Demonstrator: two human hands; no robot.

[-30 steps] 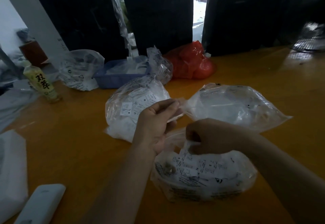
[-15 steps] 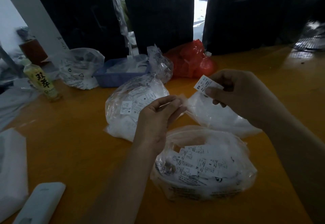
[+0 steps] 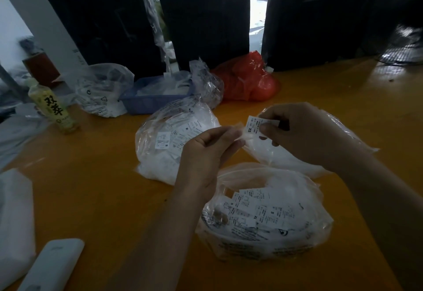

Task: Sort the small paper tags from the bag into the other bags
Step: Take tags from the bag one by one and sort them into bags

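At frame centre, left hand pinches mouth of clear bag, likely keeping it open for drop. Right hand pinches paper tag just above opening, fingers curled tight on it. Source bag sits lower centre on desk, tags inside. Another tag-filled bag centre left.

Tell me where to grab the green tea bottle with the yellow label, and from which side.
Grip the green tea bottle with the yellow label around its labelled middle, coming from its right, the open orange table side. It stands upright, and cluttered plastic lies to its left and behind. Both hands are busy: the right hand pinches a small white paper tag.
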